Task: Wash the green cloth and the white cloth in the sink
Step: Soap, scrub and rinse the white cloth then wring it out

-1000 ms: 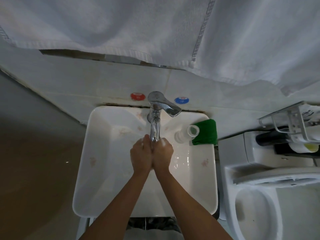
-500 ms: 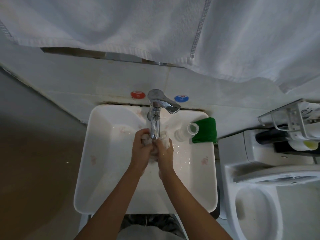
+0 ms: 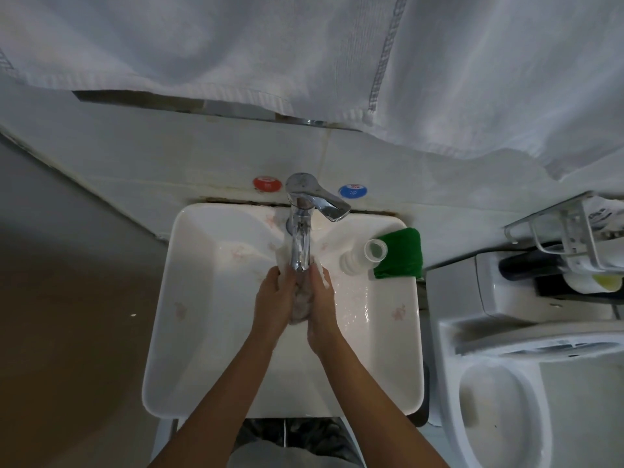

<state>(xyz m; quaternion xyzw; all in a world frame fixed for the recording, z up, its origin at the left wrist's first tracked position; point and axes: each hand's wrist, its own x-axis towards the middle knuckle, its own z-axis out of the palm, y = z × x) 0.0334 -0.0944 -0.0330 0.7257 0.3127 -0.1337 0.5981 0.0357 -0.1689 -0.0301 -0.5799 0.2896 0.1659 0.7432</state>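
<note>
Chrome tap (image 3: pixel 300 231) at the back, lever (image 3: pixel 324 201) turned right. Red disc (image 3: pixel 267 183) and blue disc (image 3: pixel 352 191) on the wall tile either side of it. White towels (image 3: pixel 304 49) hanging across the top. Small open bottle (image 3: pixel 364 256) lying on the right ledge. Toilet (image 3: pixel 499 417) at right, wire rack (image 3: pixel 574 231) above its tank.

The left hand (image 3: pixel 274 300) and right hand (image 3: pixel 322 307) press the bunched white cloth (image 3: pixel 300 304) between them over the sink (image 3: pixel 202 332), right under the spout of the chrome tap (image 3: pixel 300 231). The green cloth (image 3: pixel 400 253) lies folded on the sink's back right corner, to the right of the tap. A clear bottle (image 3: pixel 363 256) rests between it and the tap.
</note>
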